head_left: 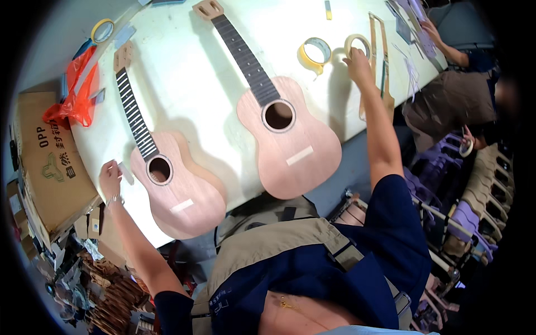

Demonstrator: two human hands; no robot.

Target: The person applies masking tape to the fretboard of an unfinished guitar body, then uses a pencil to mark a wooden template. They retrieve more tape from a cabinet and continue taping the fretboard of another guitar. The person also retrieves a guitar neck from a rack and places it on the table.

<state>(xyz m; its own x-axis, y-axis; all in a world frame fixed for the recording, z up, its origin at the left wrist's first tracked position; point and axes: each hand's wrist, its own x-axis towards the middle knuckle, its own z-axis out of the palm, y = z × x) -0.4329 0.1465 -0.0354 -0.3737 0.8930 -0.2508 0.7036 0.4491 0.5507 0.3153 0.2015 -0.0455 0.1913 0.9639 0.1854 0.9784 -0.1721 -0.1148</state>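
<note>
far left there's a cardboard box [47,162] off the tabletop [184,67] edge, with a red plastic bag [78,89] just above it. the left hand [110,177] sits at the near-left edge of the tabletop, its grip pinched around a small pale strip of tape [126,173], right beside the lower bout of the smaller unfinished ukulele [167,178]. so the uke body lies just to the right of that hand, nearly touching. its long axis runs from the body near the person up and away to the headstock, leaning a bit left.

next over, the bigger ukulele [279,128] lies about parallel, neck pointing away too, body hanging over the near edge.

further right, a yellow tape roll [316,53] stands alone, and the right hand [359,62] reaches far out with its fingers closed on a pale tape roll [357,43]. the left hand is clearly nearer the small uke; the right is well apart from both.

far right, another person [452,95] works at their own end.
</note>
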